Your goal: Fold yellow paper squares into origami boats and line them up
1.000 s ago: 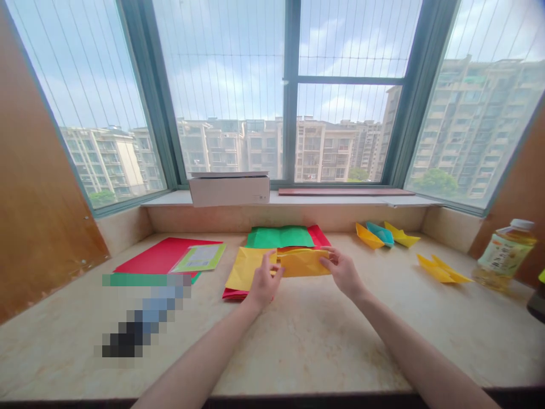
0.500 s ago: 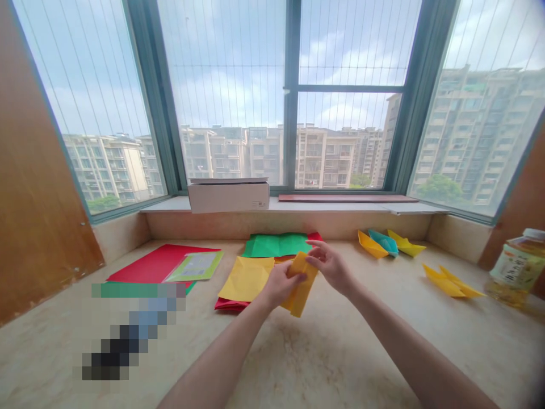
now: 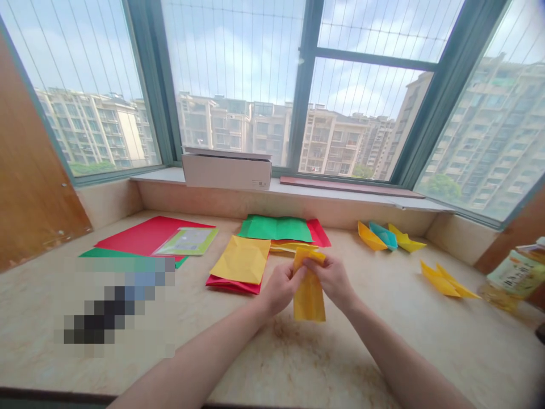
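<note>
Both my hands hold a folded yellow paper strip upright above the marble sill. My left hand pinches its left edge near the top. My right hand pinches the top right, where the paper's upper end is bent over. The strip hangs down below my fingers. Just left of my hands lies a yellow sheet on top of a red sheet.
A green sheet on red paper lies behind my hands. Red and green sheets with a light green packet lie at left. Folded paper boats and another yellow boat sit at right, near a bottle. A white box stands on the window ledge.
The yellow paper went from lying sideways between my hands to hanging upright. My hands came closer together and nearer to me, and the view tilted.
</note>
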{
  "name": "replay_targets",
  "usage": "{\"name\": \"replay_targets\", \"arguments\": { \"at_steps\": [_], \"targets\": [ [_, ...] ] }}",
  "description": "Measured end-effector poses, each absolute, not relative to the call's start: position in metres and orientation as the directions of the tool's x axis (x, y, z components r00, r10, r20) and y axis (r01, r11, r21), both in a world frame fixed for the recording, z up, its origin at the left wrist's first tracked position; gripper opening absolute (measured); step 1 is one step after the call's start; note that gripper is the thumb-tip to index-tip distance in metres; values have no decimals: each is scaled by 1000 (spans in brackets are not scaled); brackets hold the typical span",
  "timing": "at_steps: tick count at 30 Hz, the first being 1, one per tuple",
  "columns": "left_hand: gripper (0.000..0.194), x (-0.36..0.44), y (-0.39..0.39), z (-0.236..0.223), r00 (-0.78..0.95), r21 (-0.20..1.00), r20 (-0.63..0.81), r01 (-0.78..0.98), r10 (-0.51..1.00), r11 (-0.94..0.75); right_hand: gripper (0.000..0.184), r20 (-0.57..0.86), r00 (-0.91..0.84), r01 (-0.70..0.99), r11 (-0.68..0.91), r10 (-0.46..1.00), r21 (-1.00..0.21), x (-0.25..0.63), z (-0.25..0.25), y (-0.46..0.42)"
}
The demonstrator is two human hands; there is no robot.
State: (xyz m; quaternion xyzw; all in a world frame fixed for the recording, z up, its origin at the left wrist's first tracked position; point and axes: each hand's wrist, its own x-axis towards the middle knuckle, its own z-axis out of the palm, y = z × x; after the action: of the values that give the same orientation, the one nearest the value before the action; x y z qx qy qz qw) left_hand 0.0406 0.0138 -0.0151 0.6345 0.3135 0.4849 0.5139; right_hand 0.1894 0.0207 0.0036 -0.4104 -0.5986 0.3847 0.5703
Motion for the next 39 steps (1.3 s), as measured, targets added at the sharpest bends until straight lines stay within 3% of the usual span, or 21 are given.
{"name": "replay_targets", "arguments": {
  "at_steps": [4,9,14,17,28,32,39],
  "targets": [
    [36,38,16,-11,349,943,328,-69,878,-325,39,293,-10,-69,292,956,-954,188,7,17],
    [34,36,15,-8,389,925,358,-23,849,-379,35,299,-31,-127,293,954,-948,189,11,15],
    [42,33,9,-3,373,919,383,-55,845,-391,31,233,-164,-164,206,959,-965,192,12,15],
    [45,30,8,2,288,897,410,44,865,-440,33,188,-270,-170,146,944,-975,191,11,14],
    [48,24,16,4,178,780,544,254,820,-572,34,257,-239,-141,229,936,-963,190,5,16],
    [48,26,13,0,201,801,504,257,840,-541,35,233,-199,-142,208,952,-968,189,6,13],
    [50,31,11,-12,418,898,317,156,851,-411,40,186,-141,-200,156,972,-967,183,12,6]
  ]
}}
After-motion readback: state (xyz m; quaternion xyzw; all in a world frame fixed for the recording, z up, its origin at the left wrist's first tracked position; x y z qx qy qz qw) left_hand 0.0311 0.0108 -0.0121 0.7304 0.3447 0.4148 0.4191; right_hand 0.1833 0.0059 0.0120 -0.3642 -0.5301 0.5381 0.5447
